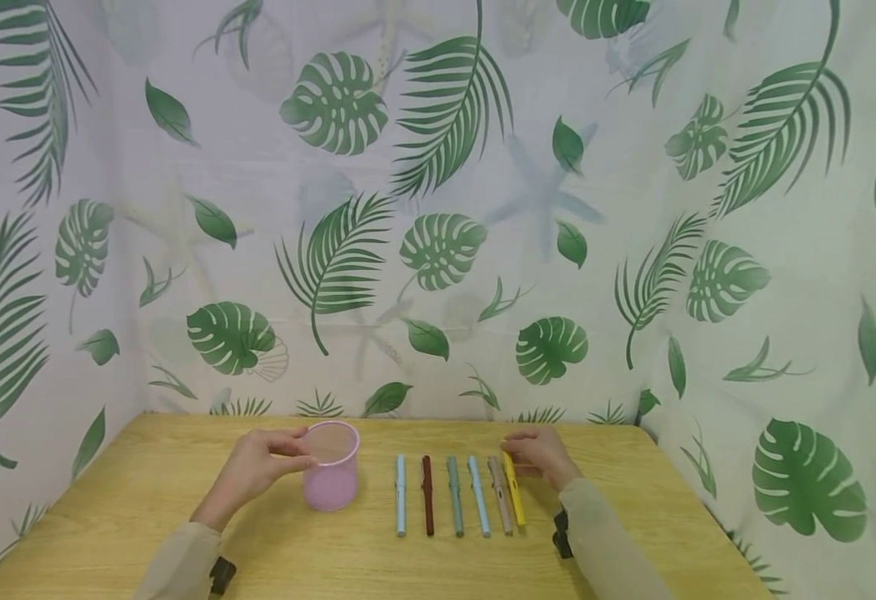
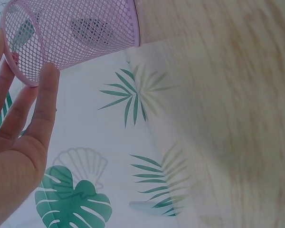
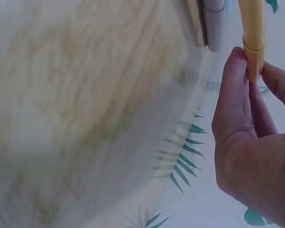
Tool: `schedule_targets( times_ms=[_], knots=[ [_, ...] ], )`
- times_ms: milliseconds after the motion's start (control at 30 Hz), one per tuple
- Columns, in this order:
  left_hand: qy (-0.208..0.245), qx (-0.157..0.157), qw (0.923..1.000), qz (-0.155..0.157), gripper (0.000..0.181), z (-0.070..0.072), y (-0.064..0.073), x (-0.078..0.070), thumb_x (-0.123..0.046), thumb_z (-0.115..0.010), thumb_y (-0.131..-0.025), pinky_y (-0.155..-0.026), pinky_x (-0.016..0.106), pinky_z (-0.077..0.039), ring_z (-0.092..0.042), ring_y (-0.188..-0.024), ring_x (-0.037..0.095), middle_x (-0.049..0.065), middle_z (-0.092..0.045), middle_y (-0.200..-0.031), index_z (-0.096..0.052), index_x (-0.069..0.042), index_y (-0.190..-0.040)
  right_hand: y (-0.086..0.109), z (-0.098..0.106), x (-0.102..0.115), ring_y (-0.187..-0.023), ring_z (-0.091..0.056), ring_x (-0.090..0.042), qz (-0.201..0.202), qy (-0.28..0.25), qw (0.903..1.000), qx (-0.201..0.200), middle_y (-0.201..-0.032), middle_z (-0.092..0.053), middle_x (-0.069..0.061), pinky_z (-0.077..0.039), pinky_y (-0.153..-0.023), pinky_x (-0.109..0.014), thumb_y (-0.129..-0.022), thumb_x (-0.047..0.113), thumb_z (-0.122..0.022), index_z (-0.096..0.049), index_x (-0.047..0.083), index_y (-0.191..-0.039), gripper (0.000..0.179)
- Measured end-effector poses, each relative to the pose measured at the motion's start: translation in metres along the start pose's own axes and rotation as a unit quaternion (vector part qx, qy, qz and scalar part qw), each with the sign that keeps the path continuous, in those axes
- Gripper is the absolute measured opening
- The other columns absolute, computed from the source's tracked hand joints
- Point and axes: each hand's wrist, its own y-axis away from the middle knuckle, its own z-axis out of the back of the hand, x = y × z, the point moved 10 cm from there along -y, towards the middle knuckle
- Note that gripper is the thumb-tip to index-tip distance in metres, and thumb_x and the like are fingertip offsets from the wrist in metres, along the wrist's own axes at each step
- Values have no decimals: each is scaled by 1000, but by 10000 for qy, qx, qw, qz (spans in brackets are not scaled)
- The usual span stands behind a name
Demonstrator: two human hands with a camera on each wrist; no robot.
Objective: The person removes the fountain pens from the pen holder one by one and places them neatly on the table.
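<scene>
A pink mesh pen holder (image 1: 331,487) stands upright on the table, its mouth facing up. My left hand (image 1: 256,465) holds it by the rim from the left; in the left wrist view the fingertips (image 2: 48,76) touch the rim of the mesh cup. On the right, my right hand (image 1: 541,456) pinches the far end of a yellow pen (image 1: 516,498). The right wrist view has thumb and fingers on that end of the yellow pen (image 3: 254,33). Beside it lies a taupe pen (image 1: 499,497).
Left of the taupe pen, a light blue pen (image 1: 478,497), a green pen (image 1: 456,497), a dark red pen (image 1: 427,497) and another light blue pen (image 1: 401,497) lie in a row. A leaf-print curtain (image 1: 453,333) rises behind the wooden table (image 1: 377,571).
</scene>
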Motion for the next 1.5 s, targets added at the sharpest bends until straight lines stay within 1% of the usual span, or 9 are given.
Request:
schedule_targets(
  times_ms=[100, 200, 367, 500, 667, 800, 967, 1267, 1500],
  knots=[
    [-30, -12, 10000, 4, 11, 1, 0, -1, -28, -83, -77, -82, 35, -53, -69, -106, 28, 10, -68, -125, -79, -19, -82, -1, 2, -2, -82, -70, -14, -47, 189, 9998, -29, -104, -73, -16, -61, -71, -35, -91, 10, -69, -62, -9, -121, 36],
    [-41, -16, 10000, 0, 10, 0, 0, -1, -28, -83, -77, -83, 36, -53, -69, -107, 29, 9, -68, -125, -79, -19, -82, -3, 6, -4, -83, -69, -13, -116, 644, 9978, -109, -107, -72, -17, -60, -71, -32, -90, 11, -70, -63, -7, -121, 37],
    [18, 5, 10000, -24, 10, 0, -1, -1, -27, -83, -77, -83, 36, -53, -68, -109, 30, 10, -68, -125, -79, -19, -82, -5, 12, -12, -84, -65, -14, -329, 1181, 9922, -241, -109, -71, -15, -57, -66, -26, -88, 12, -72, -69, -2, -114, 30],
    [44, 22, 10000, -25, 10, 0, 0, -2, -27, -83, -77, -83, 37, -53, -68, -110, 30, 10, -68, -125, -79, -19, -81, -7, 13, -18, -78, -65, -14, -454, 1053, 9930, -273, -99, -73, -12, -58, -63, -27, -87, 10, -72, -68, -3, -114, 30],
    [72, 61, 9999, -36, 10, -1, 1, -3, -28, -83, -77, -89, 45, -53, -66, -114, 32, 11, -67, -126, -79, -19, -81, -9, 12, -22, -75, -67, -14, -462, 814, 9953, -240, -95, -73, -13, -59, -62, -30, -88, 5, -71, -64, -7, -116, 31],
    [99, 69, 9999, -10, 12, 0, 2, -3, -29, -83, -78, -92, 50, -52, -64, -116, 34, 11, -67, -126, -79, -19, -82, -10, 14, -23, -76, -67, -15, -447, 989, 9936, -310, -95, -72, -13, -59, -63, -29, -87, 6, -72, -66, -6, -113, 30],
    [134, 75, 9999, -12, 13, 0, 2, -3, -30, -83, -78, -92, 49, -53, -65, -115, 33, 12, -66, -127, -79, -18, -84, -11, 15, -22, -77, -66, -16, -415, 1257, 9904, -408, -94, -71, -13, -59, -62, -29, -85, 8, -74, -69, -4, -108, 26],
    [108, 59, 9999, 21, 13, 0, 1, -1, -30, -83, -78, -91, 48, -53, -65, -115, 33, 11, -66, -127, -79, -19, -84, -11, 14, -22, -71, -66, -13, -400, 1268, 9902, -425, -89, -72, -10, -58, -60, -27, -85, 7, -75, -69, -4, -107, 26],
    [103, 37, 9999, -16, 12, 0, 2, -1, -29, -82, -78, -90, 48, -54, -65, -114, 33, 11, -67, -127, -79, -19, -84, -17, 16, -26, -66, -66, -11, -386, 1476, 9874, -417, -91, -72, -11, -58, -57, -26, -84, 10, -76, -70, -4, -106, 27]
  ],
)
